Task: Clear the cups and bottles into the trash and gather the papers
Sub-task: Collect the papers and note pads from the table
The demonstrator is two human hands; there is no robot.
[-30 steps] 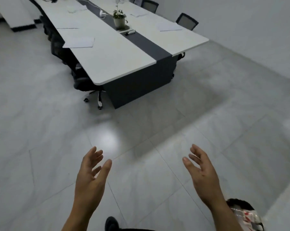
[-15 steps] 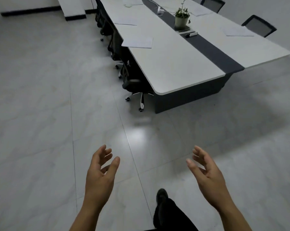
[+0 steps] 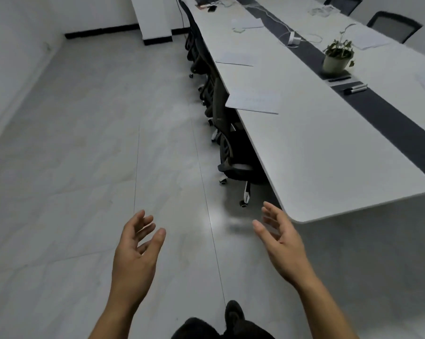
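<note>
Papers lie on the long white table to your right in the head view. One sheet sits at the near side. Its corner sticks out past the table edge, above a black chair. A second sheet lies farther along the same edge. More sheets lie on the other side of the dark strip that runs down the middle. A small plant pot stands on that strip, and two markers lie just beside it, nearer to you.

Your left hand is out in front of you over the grey floor. Its fingers are loose and spread, and it holds nothing. Your right hand has its palm turned in, with its fingers loose and empty too. It is near the round corner of the table. Both hands are well apart from every sheet. Your dark shoe shows at the bottom, on the floor between your arms.
</note>
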